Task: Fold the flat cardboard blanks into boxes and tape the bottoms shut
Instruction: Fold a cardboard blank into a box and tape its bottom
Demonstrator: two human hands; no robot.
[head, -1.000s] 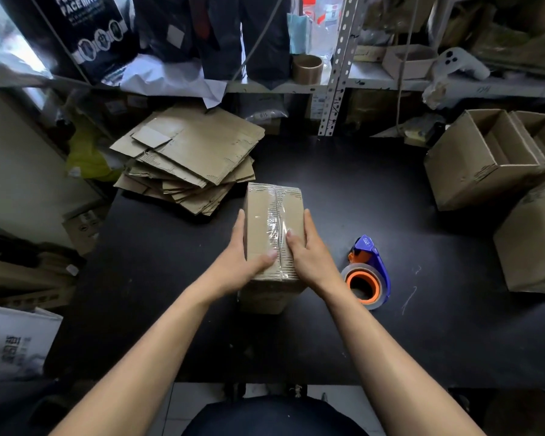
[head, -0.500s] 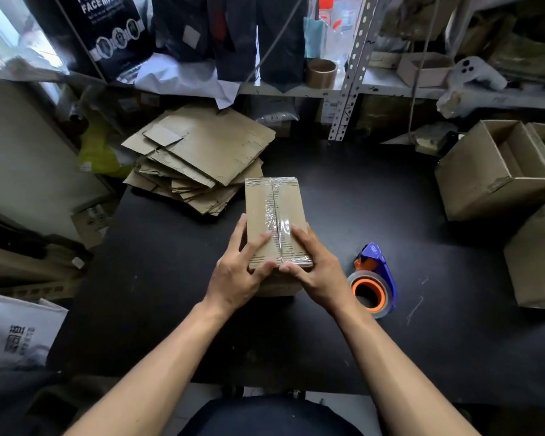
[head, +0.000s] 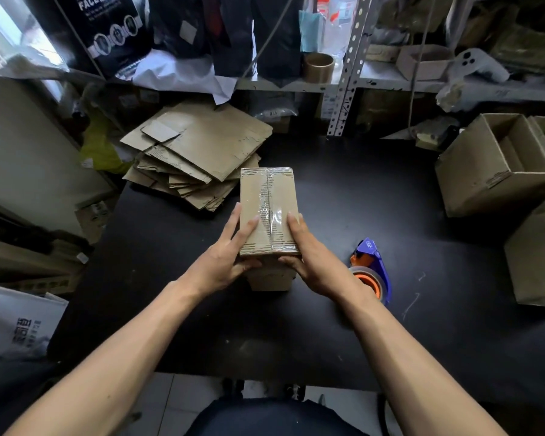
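Gripping the taped box (head: 267, 209) at its near end, left hand (head: 223, 262) and right hand (head: 312, 259) curled round it, tape dispenser (head: 372, 272) just right of the box, flat blanks (head: 199, 155) beyond it to the left.

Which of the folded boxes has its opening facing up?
The box at far right: its open top shows the inside. The held box shows a taped face; the near-right box shows only closed sides.

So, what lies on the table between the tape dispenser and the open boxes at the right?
Nothing: in the head view, only bare black table separates tape dispenser and open boxes.
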